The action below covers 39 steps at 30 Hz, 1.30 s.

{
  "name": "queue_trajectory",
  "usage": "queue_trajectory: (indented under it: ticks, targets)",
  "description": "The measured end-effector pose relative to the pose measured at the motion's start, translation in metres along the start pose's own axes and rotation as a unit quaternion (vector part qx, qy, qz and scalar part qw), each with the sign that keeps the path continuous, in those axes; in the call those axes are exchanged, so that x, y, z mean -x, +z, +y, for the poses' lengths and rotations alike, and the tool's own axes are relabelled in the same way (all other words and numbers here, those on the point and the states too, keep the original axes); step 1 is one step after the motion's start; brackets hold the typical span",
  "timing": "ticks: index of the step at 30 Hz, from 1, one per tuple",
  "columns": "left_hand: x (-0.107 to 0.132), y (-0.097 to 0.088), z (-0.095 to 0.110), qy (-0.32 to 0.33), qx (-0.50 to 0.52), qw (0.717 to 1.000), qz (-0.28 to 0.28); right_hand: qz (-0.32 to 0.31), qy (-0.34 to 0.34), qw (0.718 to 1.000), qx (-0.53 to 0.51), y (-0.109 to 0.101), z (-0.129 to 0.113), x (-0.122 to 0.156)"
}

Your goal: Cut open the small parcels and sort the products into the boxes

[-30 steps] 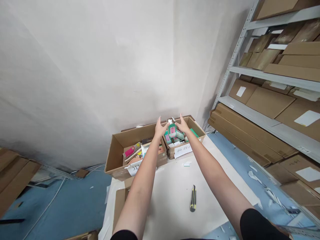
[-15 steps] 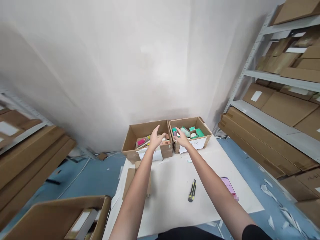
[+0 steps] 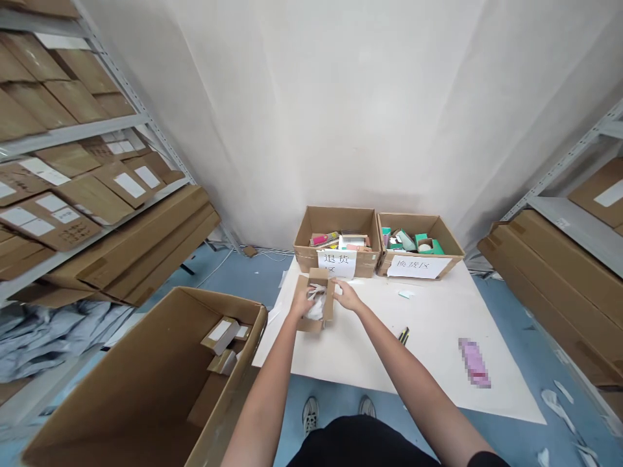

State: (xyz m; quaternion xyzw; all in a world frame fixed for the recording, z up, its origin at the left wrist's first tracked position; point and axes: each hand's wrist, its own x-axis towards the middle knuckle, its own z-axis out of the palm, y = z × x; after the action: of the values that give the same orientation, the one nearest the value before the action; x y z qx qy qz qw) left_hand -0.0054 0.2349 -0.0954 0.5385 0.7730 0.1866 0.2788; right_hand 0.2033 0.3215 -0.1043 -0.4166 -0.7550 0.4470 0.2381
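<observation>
A small cardboard box (image 3: 307, 324) stands with its flaps up on the left part of the white table. Crumpled white paper (image 3: 317, 306) lies inside it. My left hand (image 3: 302, 303) is closed over the box's left side, its fingertips reaching in by the paper. At the right flap, my right hand (image 3: 347, 296) has its fingers closed on the cardboard edge. A yellow-and-black utility knife (image 3: 403, 335) lies by my right forearm, which partly covers it.
Two larger cartons stand at the table's back: one with mixed packages (image 3: 335, 263), one with green boxes (image 3: 413, 266). A phone (image 3: 474, 363) lies at the right. A big carton (image 3: 146, 363) holding small boxes stands left of the table (image 3: 370, 370). Loaded shelves (image 3: 73, 136) flank both sides.
Both hands have come back from above the two rear cartons, down to the small box on the table. They now hold its sides. The view has swung left.
</observation>
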Motion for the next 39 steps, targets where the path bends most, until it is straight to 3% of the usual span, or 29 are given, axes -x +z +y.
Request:
queue_trajectory:
  ticks: [5,7,9,13,17,20,23,27,30,33,36,39]
  targets:
    - [0.037,0.034,-0.067,-0.026,-0.058,0.996,-0.06,-0.075,0.111,0.989,0.07,0.091,0.018,0.023]
    - [0.045,0.049,-0.089,-0.022,-0.111,0.989,-0.099,-0.082,0.152,0.978,0.112,0.121,0.03,0.037]
    - [0.048,0.06,-0.104,-0.01,-0.141,0.985,-0.1,-0.09,0.188,0.965,0.157,0.143,0.041,0.052]
    - [0.053,0.062,-0.103,0.031,-0.136,0.989,-0.05,-0.034,0.204,0.953,0.22,0.157,0.046,0.08]
    - [0.056,0.043,-0.074,0.106,-0.1,0.989,-0.004,0.074,0.15,0.962,0.217,0.128,0.033,0.094]
    - [0.053,0.03,-0.036,0.175,-0.078,0.981,0.024,0.162,0.081,0.962,0.205,0.084,0.02,0.106]
    - [0.051,0.029,0.023,0.255,-0.06,0.964,0.038,0.243,0.066,0.945,0.208,0.029,0.009,0.131]
    - [0.064,0.058,0.125,0.363,-0.036,0.931,0.031,0.346,0.104,0.908,0.21,-0.053,0.006,0.197]
    - [0.091,0.108,0.207,0.436,-0.016,0.899,-0.018,0.417,0.151,0.871,0.213,-0.11,0.018,0.271]
    - [0.136,0.173,0.281,0.505,-0.01,0.86,-0.07,0.477,0.216,0.823,0.221,-0.153,0.039,0.361]
    - [0.19,0.24,0.339,0.564,-0.01,0.818,-0.116,0.526,0.281,0.769,0.232,-0.178,0.061,0.453]
    - [0.244,0.302,0.383,0.61,-0.014,0.777,-0.158,0.561,0.33,0.72,0.241,-0.192,0.079,0.538]
